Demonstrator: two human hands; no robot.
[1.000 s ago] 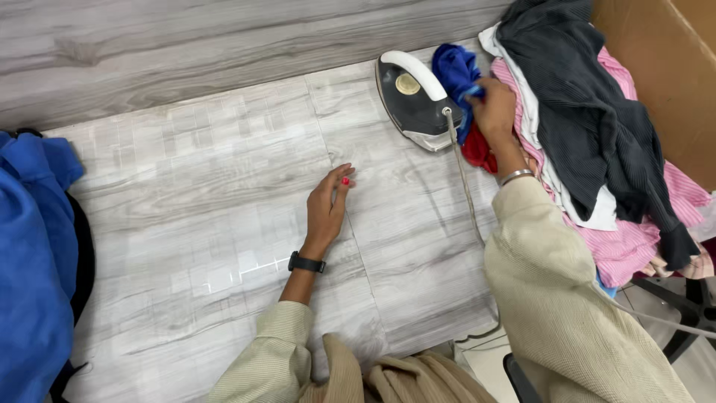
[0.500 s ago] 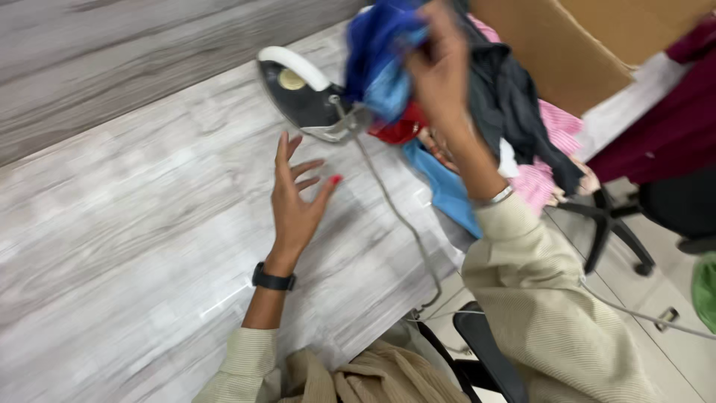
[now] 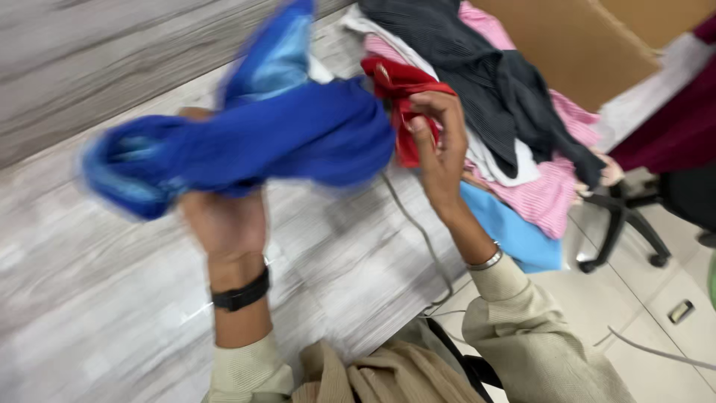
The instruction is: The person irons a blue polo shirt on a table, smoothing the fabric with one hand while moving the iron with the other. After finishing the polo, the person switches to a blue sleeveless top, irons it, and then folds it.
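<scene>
A blue garment [image 3: 253,145] with red fabric [image 3: 395,97] at one end hangs stretched in the air above the grey wood-grain table [image 3: 89,283]. My left hand [image 3: 224,220] grips the blue cloth from below near its left end. My right hand [image 3: 436,153] holds the red part at the right end, fingers curled around it. The picture is blurred by motion. The iron seen earlier is hidden behind the blue cloth.
A heap of clothes lies at the table's right end: a dark grey garment [image 3: 477,67], pink striped cloth [image 3: 552,186], a light blue piece [image 3: 514,235]. A grey cord [image 3: 425,246] runs off the table edge. A cardboard box [image 3: 574,45] and a chair base [image 3: 619,224] stand at right.
My right hand pulled the blue and red garment off the heap and carried it left over the table. My left hand rose from the table and took hold of the blue cloth.
</scene>
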